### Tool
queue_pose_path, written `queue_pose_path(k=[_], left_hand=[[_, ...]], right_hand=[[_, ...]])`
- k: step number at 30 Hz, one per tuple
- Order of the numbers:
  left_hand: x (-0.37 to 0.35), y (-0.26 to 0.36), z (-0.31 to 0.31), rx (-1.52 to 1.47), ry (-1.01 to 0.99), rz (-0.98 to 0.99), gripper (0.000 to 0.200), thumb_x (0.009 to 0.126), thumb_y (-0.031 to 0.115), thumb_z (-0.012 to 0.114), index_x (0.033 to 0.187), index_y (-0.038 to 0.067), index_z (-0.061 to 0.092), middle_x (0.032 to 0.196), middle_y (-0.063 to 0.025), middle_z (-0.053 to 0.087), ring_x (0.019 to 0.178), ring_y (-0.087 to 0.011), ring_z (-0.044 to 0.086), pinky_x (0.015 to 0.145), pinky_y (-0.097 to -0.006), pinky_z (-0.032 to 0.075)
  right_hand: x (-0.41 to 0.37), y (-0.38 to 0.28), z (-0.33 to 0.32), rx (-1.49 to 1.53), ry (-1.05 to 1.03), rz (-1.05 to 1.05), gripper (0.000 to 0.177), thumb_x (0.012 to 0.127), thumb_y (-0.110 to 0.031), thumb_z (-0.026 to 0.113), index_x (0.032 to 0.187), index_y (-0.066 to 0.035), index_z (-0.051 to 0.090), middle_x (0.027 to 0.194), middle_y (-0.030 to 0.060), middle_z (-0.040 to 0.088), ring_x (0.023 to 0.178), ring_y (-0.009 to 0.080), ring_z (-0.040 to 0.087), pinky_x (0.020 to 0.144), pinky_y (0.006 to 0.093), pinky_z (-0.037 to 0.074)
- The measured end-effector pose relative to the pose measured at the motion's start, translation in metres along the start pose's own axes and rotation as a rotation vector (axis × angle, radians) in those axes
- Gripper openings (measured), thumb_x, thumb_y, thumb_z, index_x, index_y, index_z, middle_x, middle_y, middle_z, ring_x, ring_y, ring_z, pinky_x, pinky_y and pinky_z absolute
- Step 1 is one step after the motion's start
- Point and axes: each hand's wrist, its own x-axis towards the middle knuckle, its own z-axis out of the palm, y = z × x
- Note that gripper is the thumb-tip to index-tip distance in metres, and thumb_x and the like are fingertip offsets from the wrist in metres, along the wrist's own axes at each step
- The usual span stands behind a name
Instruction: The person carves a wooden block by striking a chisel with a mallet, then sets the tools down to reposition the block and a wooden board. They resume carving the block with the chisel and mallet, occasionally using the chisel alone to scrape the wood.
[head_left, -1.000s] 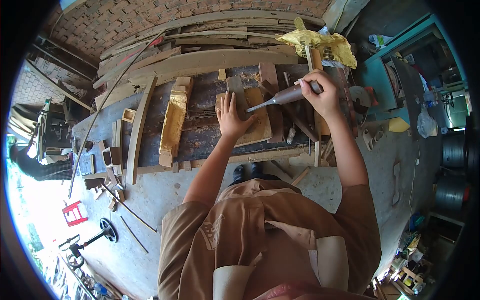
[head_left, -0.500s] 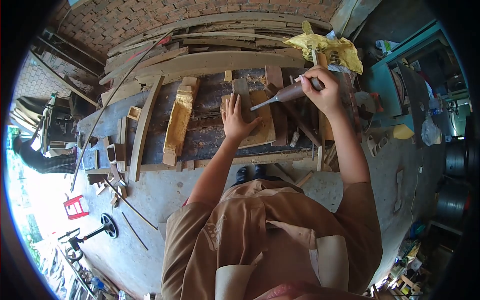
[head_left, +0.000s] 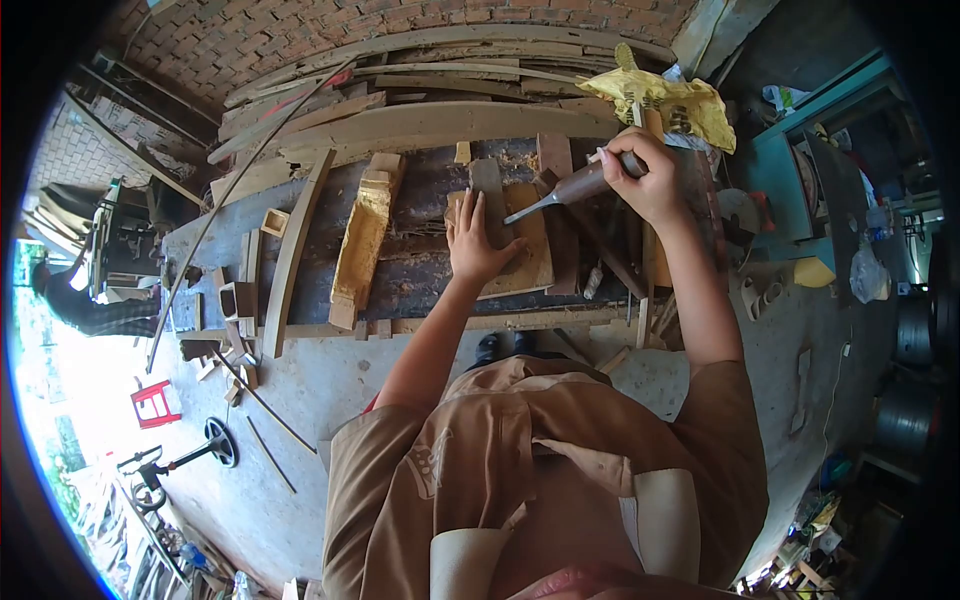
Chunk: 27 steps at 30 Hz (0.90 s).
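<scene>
In my right hand [head_left: 652, 180] is a wood chisel [head_left: 582, 186], its thick brown handle wrapped by the closed fingers. The metal blade slants down to the left, and its tip is right by the edge of a dark wooden block [head_left: 486, 176]. My left hand [head_left: 478, 250] lies flat across that block, fingers stretched forward and thumb spread to the right. Part of the block is hidden under the palm. Beneath it is a lighter wooden board [head_left: 537, 250], whose right side shows between my two hands.
The workbench [head_left: 415, 270] also carries a hollowed yellowish wood piece [head_left: 361, 240], a long curved strip [head_left: 298, 255] and a small box [head_left: 275, 222]. Long planks [head_left: 440, 122] lie behind, with a yellow bag [head_left: 690, 112] at back right. A person [head_left: 95, 312] bends at far left.
The whole view has shifted slightly, moving the bench a little right and down in the picture. Both hands and the chisel keep nearly the same place on the wood.
</scene>
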Motion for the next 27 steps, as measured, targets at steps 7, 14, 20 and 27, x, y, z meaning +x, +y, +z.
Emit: queue_pose_path(k=[7,14,20,27], left_hand=[[0.0,-0.003,0.003,-0.016,0.035,0.029,0.098,0.059,0.054,0.07,0.135,0.01,0.026,0.143,-0.0095,0.02,0.132,-0.0287,0.018,0.105,-0.0473,0.017],[-0.001,-0.003,0.004,-0.021,0.049,0.035,0.098,0.059,0.054,0.07,0.135,0.01,0.027,0.142,-0.0096,0.021,0.131,-0.0292,0.019,0.105,-0.0464,0.018],[-0.001,-0.004,0.005,-0.01,0.069,0.042,0.096,0.06,0.053,0.07,0.135,0.009,0.028,0.142,-0.0099,0.022,0.131,-0.0297,0.019,0.105,-0.0455,0.018],[0.0,-0.006,0.007,0.015,0.084,0.074,0.098,0.059,0.056,0.069,0.134,0.009,0.028,0.142,-0.0125,0.021,0.132,-0.0342,0.016,0.104,-0.0486,0.017]], right_hand=[[-0.002,0.013,-0.001,0.005,0.037,0.006,0.009,0.073,-0.001,0.063,0.072,-0.001,0.053,0.066,0.005,0.053,0.057,0.0135,0.049,0.053,0.0231,0.038],[-0.007,0.023,-0.001,0.044,0.022,0.083,0.01,0.073,-0.001,0.062,0.072,-0.001,0.053,0.065,0.0037,0.053,0.058,0.0117,0.049,0.052,0.0224,0.037],[-0.005,0.021,-0.003,0.086,0.021,0.022,0.01,0.073,0.0,0.061,0.071,-0.001,0.051,0.065,0.0034,0.052,0.056,0.0108,0.048,0.051,0.0221,0.036],[-0.005,0.019,0.0,0.061,0.037,-0.044,0.011,0.072,0.0,0.061,0.072,-0.002,0.051,0.066,0.0064,0.053,0.058,0.0179,0.051,0.054,0.0262,0.041]])
